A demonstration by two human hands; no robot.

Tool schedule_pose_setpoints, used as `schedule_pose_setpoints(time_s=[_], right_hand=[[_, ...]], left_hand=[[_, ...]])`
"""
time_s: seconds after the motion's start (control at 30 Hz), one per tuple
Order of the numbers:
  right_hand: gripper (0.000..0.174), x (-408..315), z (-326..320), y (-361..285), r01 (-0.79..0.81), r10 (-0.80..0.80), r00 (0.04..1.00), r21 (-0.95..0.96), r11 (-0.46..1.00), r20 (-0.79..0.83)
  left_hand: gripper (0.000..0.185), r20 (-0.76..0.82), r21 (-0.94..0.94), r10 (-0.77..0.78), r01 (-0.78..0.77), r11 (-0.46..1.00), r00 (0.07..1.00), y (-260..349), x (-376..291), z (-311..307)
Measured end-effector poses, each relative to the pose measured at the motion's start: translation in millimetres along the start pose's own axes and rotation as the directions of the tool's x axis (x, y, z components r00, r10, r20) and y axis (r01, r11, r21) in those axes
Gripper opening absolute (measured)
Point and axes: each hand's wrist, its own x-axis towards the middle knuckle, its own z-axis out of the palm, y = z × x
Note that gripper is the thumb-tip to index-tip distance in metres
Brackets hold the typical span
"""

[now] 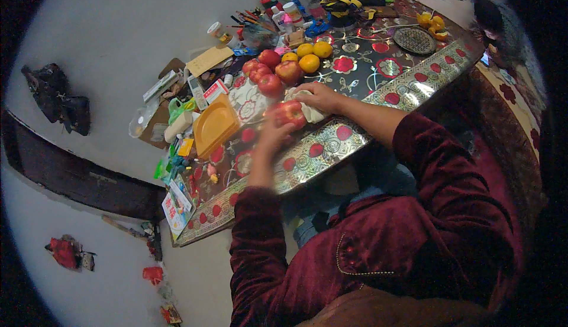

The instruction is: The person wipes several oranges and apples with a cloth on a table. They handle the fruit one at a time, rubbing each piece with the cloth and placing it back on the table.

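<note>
Near the front edge of a table with a flowered cover, my left hand (274,132) is blurred and curled round the near left side of a red apple (290,113). My right hand (321,97) grips a whitish cloth (310,107) against the apple's right side. Just behind them is a group of several red apples (270,85), touching one another. Several orange citrus fruits (309,63) lie against the group's far right side. Part of the cloth is hidden under my right fingers.
An orange-yellow tray (216,127) lies left of the apples, beside small boxes and a green plastic bag (179,109). Bottles, pencils (255,20) and jars crowd the far edge. A round woven mat (415,40) and opened citrus peel (432,24) lie at the far right.
</note>
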Motion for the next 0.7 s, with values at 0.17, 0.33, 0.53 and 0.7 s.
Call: schedule_pose_setpoints(time_s=[0.17, 0.33, 0.53, 0.7], right_hand=[[0.038, 0.2, 0.3, -3.5, -0.015, 0.015, 1.000, 0.009, 1.000, 0.014], [0.037, 0.0, -0.6, -5.1, -0.028, 0.028, 0.999, -0.007, 1.000, 0.017], [0.035, 0.3, 0.1, -0.1, 0.014, -0.014, 1.000, -0.009, 1.000, -0.001], [0.032, 0.9, -0.9, -3.0, 0.004, -0.004, 1.000, -0.007, 1.000, -0.014]], left_hand=[[0.053, -0.023, -0.072, 0.027, -0.029, 0.997, 0.999, 3.1, -3.2, 4.2], [0.058, -0.035, 0.036, 0.029, -0.028, 0.999, 0.999, -0.8, 1.6, 2.7], [0.061, -0.048, 0.047, -0.045, 0.047, 0.998, 0.998, -1.3, 1.7, 1.5], [0.075, 0.010, 0.064, 0.010, -0.010, 0.998, 1.000, 3.8, -2.6, 3.3]])
